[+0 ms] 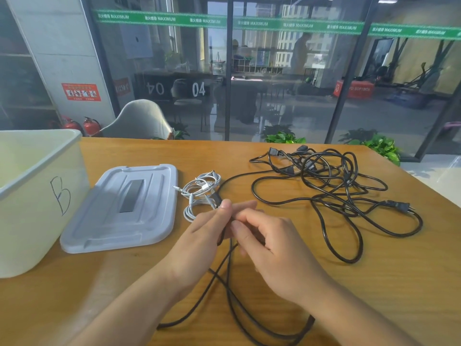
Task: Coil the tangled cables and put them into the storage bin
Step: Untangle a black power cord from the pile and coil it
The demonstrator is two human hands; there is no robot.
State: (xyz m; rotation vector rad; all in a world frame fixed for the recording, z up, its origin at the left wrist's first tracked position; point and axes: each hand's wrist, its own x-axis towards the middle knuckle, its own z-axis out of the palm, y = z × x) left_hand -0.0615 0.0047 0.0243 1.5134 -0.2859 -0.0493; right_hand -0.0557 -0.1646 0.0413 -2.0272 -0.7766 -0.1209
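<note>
Both hands together over the wooden table (374,283): left hand (207,236) and right hand (272,240) pinching one black cable (225,290), loops trailing down beneath the wrists. Black tangle (331,186) far right, white cables (202,193) beside the grey lid (124,208), storage bin (37,196) standing open at left.

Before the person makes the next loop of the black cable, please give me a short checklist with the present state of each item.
1. Left hand grips the black cable: ok.
2. Right hand holds the same cable: ok.
3. Rest of the cable free of knots: not ok, tangled.
4. White cables apart from the black one: cannot tell.
5. Storage bin open, lid beside it: ok.
</note>
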